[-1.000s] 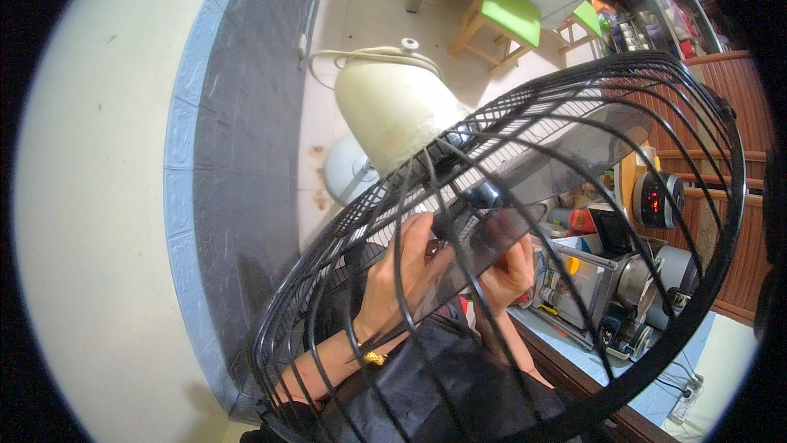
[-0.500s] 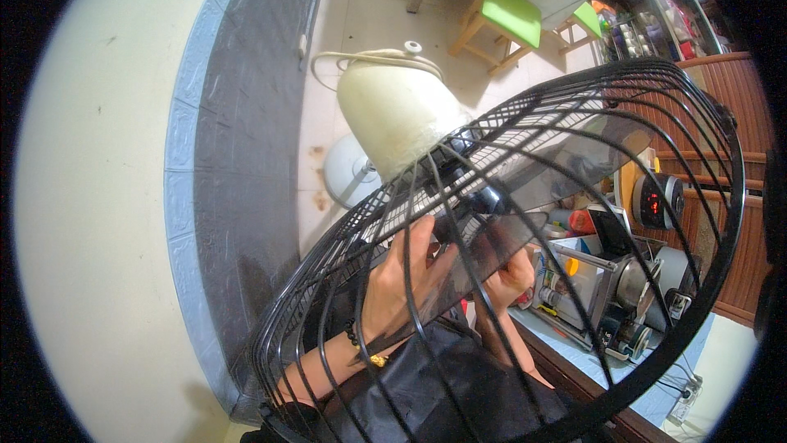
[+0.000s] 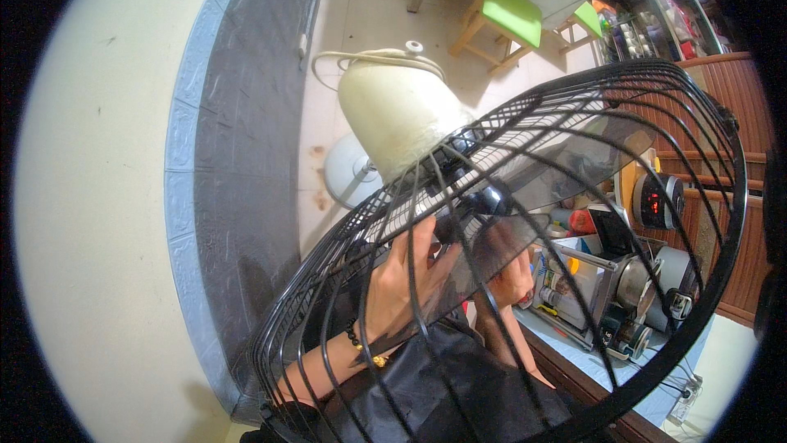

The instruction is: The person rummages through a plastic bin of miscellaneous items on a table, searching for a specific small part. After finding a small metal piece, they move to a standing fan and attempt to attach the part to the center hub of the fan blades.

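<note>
Head view: a standing fan seen from above and from the front, close to the camera; both hands work inside it.
Wire guard [image 3: 705, 222]: the black rear half of the cage, the largest thing here. It is mounted on the fan and curves around the hands. No front cover shows on it.
Fan blade [image 3: 566, 168]: dark and half transparent, sitting inside the guard in front of the cream motor housing [image 3: 398, 111].
Hub [image 3: 492, 199]: the dark round cap in the middle of the blade, just above the fingers.
Left hand [image 3: 402, 279]: it reaches through the open front, fingers bent near the hub and on the blade edge. I cannot tell if the grip is closed on something.
Right hand [image 3: 512, 275]: seen through the blade, just under the hub. Its grip is also not clear to me.
Progress: I judge that the front is open and the blade is in its place on the shaft; the work at the hub is not finished.
Room: the wires are close on every side of the hands. The grey wall [image 3: 238, 115] is on the left, the counter [image 3: 607, 361] with kitchen machines on the right, the open tiled floor [image 3: 369, 9] behind.
</note>
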Demonstrator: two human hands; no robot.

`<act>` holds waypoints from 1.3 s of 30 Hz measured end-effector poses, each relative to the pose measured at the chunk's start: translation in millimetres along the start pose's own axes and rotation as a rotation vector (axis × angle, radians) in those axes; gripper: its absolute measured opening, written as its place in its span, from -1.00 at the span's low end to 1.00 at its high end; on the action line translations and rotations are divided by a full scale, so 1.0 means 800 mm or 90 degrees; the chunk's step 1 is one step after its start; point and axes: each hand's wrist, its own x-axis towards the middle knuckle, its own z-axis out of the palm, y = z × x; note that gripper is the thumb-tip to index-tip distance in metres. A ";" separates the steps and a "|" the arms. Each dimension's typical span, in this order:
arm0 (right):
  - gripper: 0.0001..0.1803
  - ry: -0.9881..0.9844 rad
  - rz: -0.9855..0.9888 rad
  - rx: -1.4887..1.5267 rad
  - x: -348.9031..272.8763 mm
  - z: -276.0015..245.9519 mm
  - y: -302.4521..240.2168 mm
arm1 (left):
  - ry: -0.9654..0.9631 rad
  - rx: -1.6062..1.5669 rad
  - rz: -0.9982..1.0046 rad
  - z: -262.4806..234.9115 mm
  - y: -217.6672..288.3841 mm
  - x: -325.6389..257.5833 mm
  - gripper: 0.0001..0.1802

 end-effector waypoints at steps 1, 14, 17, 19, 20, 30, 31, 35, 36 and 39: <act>-0.61 0.009 -0.020 0.009 0.001 0.000 0.002 | -0.004 -0.010 0.001 0.001 -0.002 0.000 -0.67; -0.81 -0.030 0.307 0.396 0.005 -0.004 -0.019 | -0.045 -0.102 -0.055 -0.005 -0.002 0.004 -0.61; -0.77 -0.047 0.174 0.320 0.006 -0.006 -0.009 | -0.045 -0.124 -0.078 -0.010 0.001 0.006 -0.54; -0.73 -0.028 0.034 0.190 0.007 -0.003 -0.001 | -0.040 -0.120 -0.064 -0.011 0.002 0.007 -0.52; -0.71 -0.011 -0.044 0.126 0.006 -0.002 0.002 | -0.041 -0.118 -0.056 -0.012 0.001 0.007 -0.52; -0.57 -0.064 0.159 0.305 0.000 -0.001 -0.003 | -0.046 -0.132 -0.091 -0.009 0.001 0.006 -0.51; -0.59 -0.065 0.164 0.302 0.001 0.000 -0.003 | -0.042 -0.126 -0.080 -0.009 0.001 0.006 -0.50; -0.63 -0.052 0.134 0.254 0.002 0.000 -0.005 | -0.045 -0.117 -0.077 -0.008 0.000 0.002 -0.50; -0.62 -0.055 0.140 0.238 0.001 -0.003 -0.005 | -0.051 -0.118 -0.087 -0.007 -0.001 0.001 -0.49; -0.64 0.013 0.236 0.408 -0.003 0.003 -0.007 | -0.058 -0.115 -0.087 -0.001 -0.006 -0.003 -0.50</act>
